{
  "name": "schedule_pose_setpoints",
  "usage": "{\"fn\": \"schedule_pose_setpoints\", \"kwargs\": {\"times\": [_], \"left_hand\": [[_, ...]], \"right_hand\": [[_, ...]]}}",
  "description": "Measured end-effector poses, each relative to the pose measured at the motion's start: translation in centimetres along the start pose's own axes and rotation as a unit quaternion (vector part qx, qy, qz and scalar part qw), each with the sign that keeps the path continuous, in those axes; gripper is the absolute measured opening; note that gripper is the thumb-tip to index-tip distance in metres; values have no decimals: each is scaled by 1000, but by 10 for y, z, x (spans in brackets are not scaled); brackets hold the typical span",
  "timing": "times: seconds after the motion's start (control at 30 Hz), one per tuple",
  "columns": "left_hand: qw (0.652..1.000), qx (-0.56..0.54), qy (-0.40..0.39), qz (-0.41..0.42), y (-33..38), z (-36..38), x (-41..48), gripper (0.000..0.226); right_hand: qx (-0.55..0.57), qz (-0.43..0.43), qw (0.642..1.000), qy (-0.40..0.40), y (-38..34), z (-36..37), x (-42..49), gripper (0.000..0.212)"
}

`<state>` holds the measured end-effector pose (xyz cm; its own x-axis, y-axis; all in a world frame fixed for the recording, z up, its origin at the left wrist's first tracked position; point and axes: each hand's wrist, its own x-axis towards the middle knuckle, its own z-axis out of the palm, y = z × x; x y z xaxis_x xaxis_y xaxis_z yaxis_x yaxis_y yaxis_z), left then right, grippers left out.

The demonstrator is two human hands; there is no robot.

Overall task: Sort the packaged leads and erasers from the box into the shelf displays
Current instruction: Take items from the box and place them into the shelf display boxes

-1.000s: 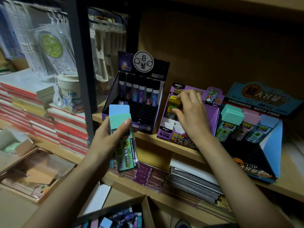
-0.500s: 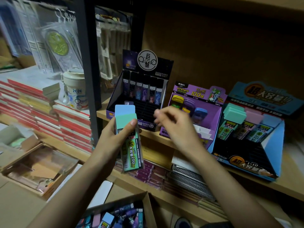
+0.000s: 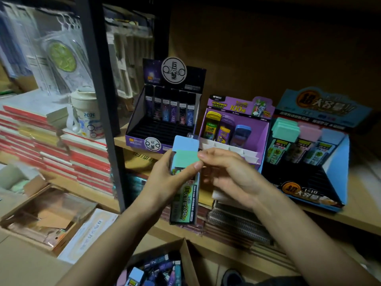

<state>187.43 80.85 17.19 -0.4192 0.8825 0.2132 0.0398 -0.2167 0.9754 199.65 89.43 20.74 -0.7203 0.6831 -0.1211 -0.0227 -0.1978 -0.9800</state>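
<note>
Changed: right hand [image 3: 233, 176] left the purple display [image 3: 264, 141], now touching lead packs [image 3: 185, 159]; grip unclear.
Left hand [image 3: 165, 182]: grip grasping those packs.
Meaning: probably another pack goes next.

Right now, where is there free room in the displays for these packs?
Free: the black front slots of the blue display, below its capped packs; the front rows of the black display; the white dividers of the purple display. Crowded: each back row.

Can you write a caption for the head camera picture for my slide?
Left hand holds two capped lead packs while the right hand meets the green cap, near the blue display.
</note>
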Motion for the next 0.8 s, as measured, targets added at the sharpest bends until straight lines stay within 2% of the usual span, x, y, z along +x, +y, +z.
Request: {"fn": "schedule_pose_setpoints", "kwargs": {"times": [0.27, 0.4, 0.53, 0.7, 0.8], "left_hand": [[998, -53, -31, 24, -7, 64, 3, 19], [995, -92, -20, 19, -9, 83, 2, 22], [994, -105, -8, 20, -10, 82, 5, 17], [995, -94, -6, 17, -13, 73, 5, 24], [994, -106, -13, 14, -14, 70, 5, 23]], "right_hand": [[-161, -164, 967, 108, 5, -48, -39, 9], [-136, -216, 950, 177, -12, -77, -51, 11], [-111, -331, 891, 289, -47, -113, -60, 13], [-235, -376, 835, 327, -47, -134, -55, 17], [-290, -377, 828, 297, -41, -138, -47, 20]]}}
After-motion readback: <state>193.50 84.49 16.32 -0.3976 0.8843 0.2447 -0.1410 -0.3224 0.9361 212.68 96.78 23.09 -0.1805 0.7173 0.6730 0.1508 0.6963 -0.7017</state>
